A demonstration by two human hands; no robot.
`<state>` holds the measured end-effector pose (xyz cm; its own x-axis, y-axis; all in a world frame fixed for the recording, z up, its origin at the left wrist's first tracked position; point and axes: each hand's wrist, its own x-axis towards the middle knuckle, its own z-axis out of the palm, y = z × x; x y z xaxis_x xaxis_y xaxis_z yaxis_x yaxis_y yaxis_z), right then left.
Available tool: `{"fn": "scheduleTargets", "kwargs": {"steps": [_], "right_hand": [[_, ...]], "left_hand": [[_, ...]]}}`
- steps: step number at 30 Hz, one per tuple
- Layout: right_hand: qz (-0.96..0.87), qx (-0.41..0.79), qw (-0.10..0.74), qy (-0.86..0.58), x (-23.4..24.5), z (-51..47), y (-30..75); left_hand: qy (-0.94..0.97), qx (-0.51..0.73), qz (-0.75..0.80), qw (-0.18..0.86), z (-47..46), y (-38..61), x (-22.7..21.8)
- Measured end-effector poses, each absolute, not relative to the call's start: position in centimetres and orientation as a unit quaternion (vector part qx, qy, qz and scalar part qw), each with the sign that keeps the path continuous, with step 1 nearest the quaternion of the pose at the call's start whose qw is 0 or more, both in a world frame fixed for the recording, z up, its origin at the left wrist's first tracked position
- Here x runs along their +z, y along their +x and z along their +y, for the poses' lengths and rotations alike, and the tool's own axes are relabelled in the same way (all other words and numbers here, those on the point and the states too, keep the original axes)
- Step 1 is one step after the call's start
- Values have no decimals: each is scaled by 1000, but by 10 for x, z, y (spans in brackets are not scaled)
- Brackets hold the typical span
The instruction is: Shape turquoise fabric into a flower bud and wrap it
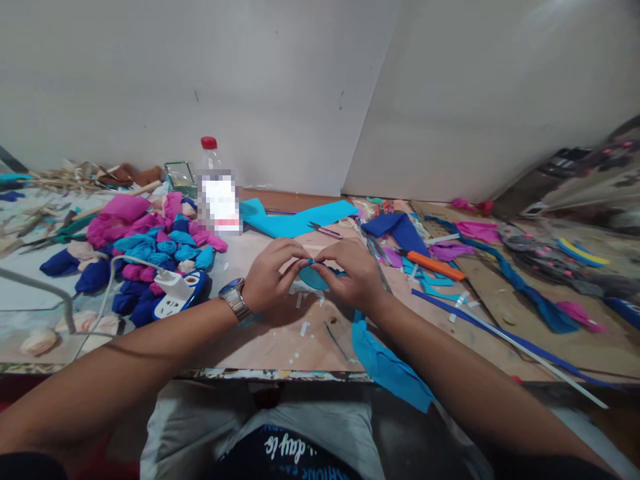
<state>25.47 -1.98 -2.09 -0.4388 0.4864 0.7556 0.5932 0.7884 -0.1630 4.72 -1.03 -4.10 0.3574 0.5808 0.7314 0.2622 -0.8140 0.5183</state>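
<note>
My left hand (273, 277), with a metal watch (234, 298) on its wrist, and my right hand (350, 273) meet over the middle of the wooden table (280, 347). Both pinch a small light-blue fabric piece (314, 275) between their fingertips. The fingers of both hands are curled together on it. A longer light-blue fabric strip (387, 367) lies under my right forearm and hangs over the table's front edge.
A pile of rolled blue, pink and dark-blue fabric pieces (150, 247) lies at left beside a white power strip (177, 293). A plastic bottle (215, 193), light-blue sheet (295, 220), small scissors (325, 231), orange cutter (435, 265) and fabric scraps surround the hands.
</note>
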Motion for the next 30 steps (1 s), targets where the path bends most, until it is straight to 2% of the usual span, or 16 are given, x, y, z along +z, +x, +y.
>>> {"fn": "scheduleTargets", "kwargs": {"steps": [9, 18, 30], "right_hand": [[-836, -79, 444, -313, -21, -19, 255], [-841, -71, 442, -303, -21, -20, 255], [-841, -82, 452, -285, -21, -19, 255]], "left_hand": [[808, 518, 242, 146, -11, 47, -41], [793, 508, 267, 202, -10, 48, -41], [776, 515, 301, 203, -10, 48, -41]]}}
